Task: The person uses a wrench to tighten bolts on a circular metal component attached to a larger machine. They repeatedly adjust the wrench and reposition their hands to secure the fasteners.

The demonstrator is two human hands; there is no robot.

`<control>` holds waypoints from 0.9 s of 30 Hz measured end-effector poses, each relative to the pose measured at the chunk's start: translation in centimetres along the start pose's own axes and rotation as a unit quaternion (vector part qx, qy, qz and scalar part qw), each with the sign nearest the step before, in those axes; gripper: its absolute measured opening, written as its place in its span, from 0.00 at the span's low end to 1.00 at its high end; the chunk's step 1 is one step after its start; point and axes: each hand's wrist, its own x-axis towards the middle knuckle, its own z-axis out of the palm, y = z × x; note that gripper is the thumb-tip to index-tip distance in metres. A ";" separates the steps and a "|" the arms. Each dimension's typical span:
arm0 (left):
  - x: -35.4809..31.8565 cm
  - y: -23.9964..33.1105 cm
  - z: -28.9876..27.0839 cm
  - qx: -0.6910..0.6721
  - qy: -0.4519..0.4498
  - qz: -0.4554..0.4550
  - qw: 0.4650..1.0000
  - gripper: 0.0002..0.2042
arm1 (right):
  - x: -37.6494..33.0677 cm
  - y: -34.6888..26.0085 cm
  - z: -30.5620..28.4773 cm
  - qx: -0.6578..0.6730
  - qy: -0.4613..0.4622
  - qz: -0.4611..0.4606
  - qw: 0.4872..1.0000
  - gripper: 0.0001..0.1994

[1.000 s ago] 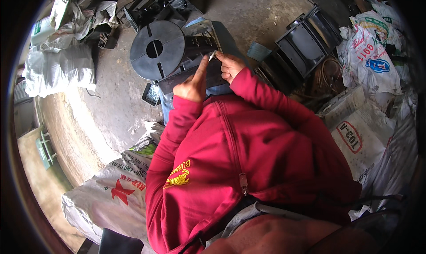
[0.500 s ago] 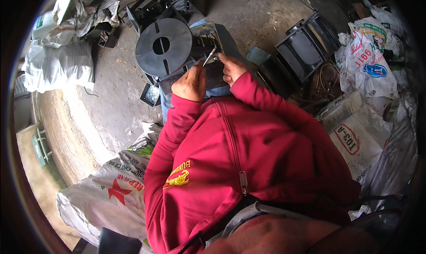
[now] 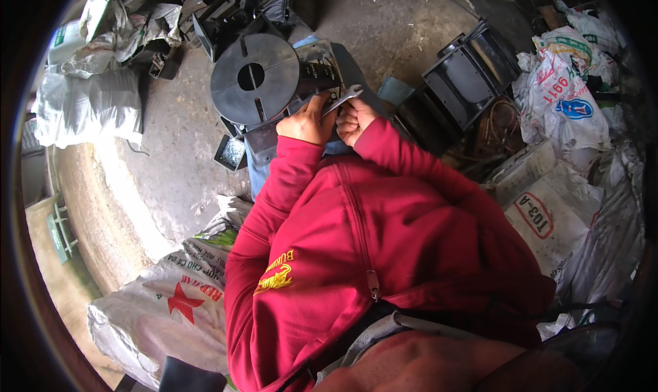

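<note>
My left hand (image 3: 307, 123) is closed around a silver open-end wrench (image 3: 338, 103). The wrench slants up to the right, with its jaw over my right hand (image 3: 355, 120). The fingers of my right hand are curled in close beside the left; anything in them is hidden. Both hands are at the near right side of a black metal assembly (image 3: 317, 78) lying over my lap. A large round black disc (image 3: 229, 83), with a center hole and slots, forms its left part.
By the disc stands a small black box of shiny small parts (image 3: 233, 152). Black metal frames (image 3: 462, 83) lie to the right, near white sacks (image 3: 569, 97). More black parts (image 3: 274, 8) are piled at the far side. A printed sack (image 3: 164, 296) is at lower left.
The wrench has swung from pointing up and away to slanting right over my right hand. My left hand has shifted right, and my right hand has dropped slightly nearer, its fingers curling in.
</note>
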 end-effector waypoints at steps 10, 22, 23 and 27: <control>1.2 1.1 -0.4 0.037 -0.053 0.003 0.998 0.09 | -0.8 -0.4 0.0 -0.083 0.030 -0.043 0.995 0.10; 0.9 1.7 -0.6 0.025 0.006 0.061 0.998 0.09 | -2.0 -1.1 -0.4 -0.074 0.016 -0.002 0.997 0.09; 0.9 1.9 -0.7 0.013 0.011 0.062 0.998 0.09 | -2.2 -1.2 -0.4 -0.077 0.004 0.012 0.997 0.09; 0.8 2.1 -1.1 0.007 0.012 0.066 0.998 0.09 | -3.0 -1.6 -0.2 -0.092 -0.020 0.037 0.995 0.09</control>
